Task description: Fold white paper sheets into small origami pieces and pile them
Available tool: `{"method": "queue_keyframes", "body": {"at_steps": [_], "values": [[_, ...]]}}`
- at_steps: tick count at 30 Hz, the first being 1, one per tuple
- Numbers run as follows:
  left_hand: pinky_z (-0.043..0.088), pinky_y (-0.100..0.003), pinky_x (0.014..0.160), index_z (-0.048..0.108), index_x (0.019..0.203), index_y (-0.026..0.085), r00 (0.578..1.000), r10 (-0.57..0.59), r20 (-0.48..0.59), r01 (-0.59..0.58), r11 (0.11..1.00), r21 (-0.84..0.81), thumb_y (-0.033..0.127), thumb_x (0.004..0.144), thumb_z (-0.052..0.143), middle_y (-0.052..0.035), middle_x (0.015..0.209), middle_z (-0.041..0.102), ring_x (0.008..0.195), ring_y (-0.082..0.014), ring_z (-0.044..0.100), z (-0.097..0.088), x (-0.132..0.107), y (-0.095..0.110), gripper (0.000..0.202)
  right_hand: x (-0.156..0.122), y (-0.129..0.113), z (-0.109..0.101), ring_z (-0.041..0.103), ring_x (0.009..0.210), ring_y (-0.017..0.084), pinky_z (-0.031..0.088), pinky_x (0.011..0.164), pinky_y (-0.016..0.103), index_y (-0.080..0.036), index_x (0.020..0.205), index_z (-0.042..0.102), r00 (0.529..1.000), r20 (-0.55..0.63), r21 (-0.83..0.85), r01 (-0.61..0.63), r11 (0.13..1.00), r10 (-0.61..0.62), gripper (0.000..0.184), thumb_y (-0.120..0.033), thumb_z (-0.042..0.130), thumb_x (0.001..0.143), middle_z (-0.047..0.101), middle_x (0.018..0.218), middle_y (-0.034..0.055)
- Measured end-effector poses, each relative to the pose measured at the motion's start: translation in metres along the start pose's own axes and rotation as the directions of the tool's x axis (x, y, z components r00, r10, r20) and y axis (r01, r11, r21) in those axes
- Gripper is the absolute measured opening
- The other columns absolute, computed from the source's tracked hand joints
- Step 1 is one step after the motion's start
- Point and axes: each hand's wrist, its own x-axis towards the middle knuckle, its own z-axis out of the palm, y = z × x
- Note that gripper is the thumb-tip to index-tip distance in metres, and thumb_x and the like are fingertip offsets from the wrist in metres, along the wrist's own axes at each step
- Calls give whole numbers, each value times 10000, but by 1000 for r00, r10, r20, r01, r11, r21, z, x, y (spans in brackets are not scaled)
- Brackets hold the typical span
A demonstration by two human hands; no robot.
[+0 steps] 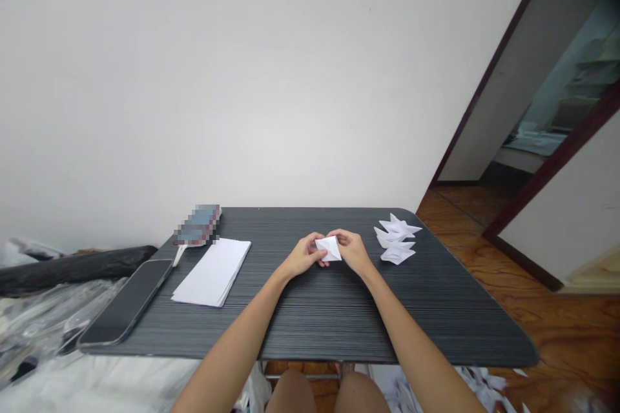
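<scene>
A small folded square of white paper [331, 248] is held between my two hands, just above the middle of the dark table. My left hand [306, 254] pinches its left side, the thumb lying across the front. On the right edge, my right hand [352, 249] grips the paper with bent fingers; some fingertips are hidden behind it. Several folded paper boats [397, 253] sit in a small group to the right of my right hand. To the left lies a stack of white paper sheets [213, 273].
The dark table [334, 329] stands against a white wall. On its left side are a phone [126, 303] and a blurred-out object with a white handle [179, 254]. White folded papers [482, 382] lie below the right front edge. Plastic-wrapped things [62, 310] are piled at the left.
</scene>
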Motion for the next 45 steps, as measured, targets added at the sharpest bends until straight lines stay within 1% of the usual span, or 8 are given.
{"method": "queue_keyframes", "body": {"at_steps": [8, 12, 18, 23, 28, 34, 38, 45], "values": [[478, -254, 549, 533, 872, 91, 998, -42, -50, 41, 999, -21, 431, 738, 459, -43, 635, 590, 578, -145, 589, 1, 1, 4, 372, -3, 2, 0, 557, 613, 147, 429, 548, 231, -140, 744, 630, 992, -12, -270, 115, 956, -123, 188, -208, 459, 704, 622, 674, 36], [477, -253, 544, 573, 730, 70, 988, -58, -146, 51, 998, -46, 427, 687, 527, -25, 584, 585, 532, -132, 572, -2, 2, 5, 362, -3, 3, -1, 566, 679, 161, 428, 592, 242, -142, 799, 644, 988, 26, -296, 151, 943, -150, 232, -208, 431, 737, 638, 732, 50], [489, -284, 550, 588, 748, 49, 979, -116, -168, 101, 991, -93, 392, 648, 585, -51, 577, 609, 515, -146, 584, -4, 1, 4, 358, -3, -1, 0, 569, 697, 166, 427, 615, 254, -152, 824, 647, 992, 44, -243, 126, 962, -118, 247, -255, 432, 758, 645, 764, 48], [464, -242, 500, 596, 740, 66, 973, 31, -228, 2, 990, 143, 360, 697, 539, -39, 562, 597, 473, -120, 557, -7, -1, 5, 303, -4, -11, -4, 576, 672, 177, 432, 603, 274, -123, 809, 646, 999, 38, -147, -10, 989, 15, 345, -371, 408, 770, 646, 721, 60], [420, -199, 451, 577, 723, 94, 960, 122, -253, -45, 956, 291, 349, 733, 491, -18, 554, 573, 444, -93, 527, -7, -2, 5, 269, -3, -6, -5, 561, 577, 146, 434, 549, 255, -115, 708, 624, 995, 18, -48, -97, 994, 98, 238, -337, 600, 626, 635, 660, 51], [376, -183, 380, 262, 1168, 102, 991, -64, -117, 68, 997, 31, 314, 713, 537, 9, 511, 563, 391, -117, 536, 3, -2, 3, 573, -4, -5, 0, 445, 365, 67, 350, 379, 201, -133, 699, 569, 989, -12, 71, -148, 986, 149, 218, -311, 633, 590, 550, 502, -20], [325, -148, 397, 201, 1206, 132, 1000, -24, -5, 24, 997, -75, 248, 709, 559, 49, 472, 520, 383, -68, 481, 3, -3, 7, 624, -6, -11, -1, 440, 374, 63, 317, 348, 176, -166, 871, 536, 972, 70, 206, -233, 950, 224, 278, -331, 581, 651, 542, 515, -34], [331, -158, 475, 200, 1239, 216, 997, -22, 71, 41, 959, -282, 224, 699, 582, 49, 561, 489, 477, -49, 469, 6, -8, 16, 661, -7, -13, -7, 397, 371, 28, 249, 332, 148, -131, 847, 573, 928, 195, 271, -362, 892, 317, 274, -248, 625, 605, 524, 521, -31]]}}
